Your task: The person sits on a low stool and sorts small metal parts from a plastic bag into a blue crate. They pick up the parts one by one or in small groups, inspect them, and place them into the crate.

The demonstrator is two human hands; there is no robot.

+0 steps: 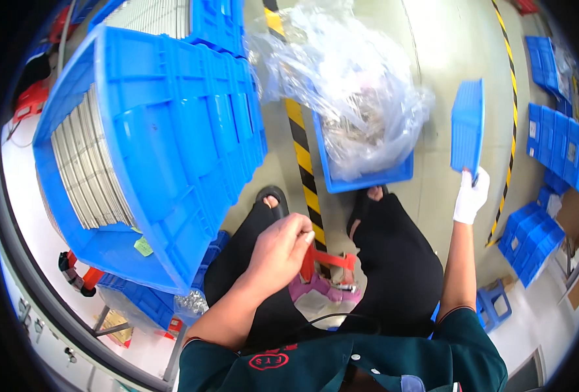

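Note:
My right hand (472,197), in a white glove, grips the near end of a shallow blue plastic tray (467,124). The tray is held tilted, out to the right. My bare left hand (280,251) is closed above my lap, thumb against the curled fingers; whatever it may hold is hidden. Just beside its fingertips shows a red angular piece (332,259), between my legs over something pink (325,287). I cannot tell whether the hand touches that red piece.
On the left stands a large blue crate (165,130) holding rows of thin metallic strips (93,166). Ahead, a blue bin (368,181) holds small parts under crumpled clear plastic (361,59). Yellow-black tape (300,140) marks the floor. Blue bins (531,238) stand at the right.

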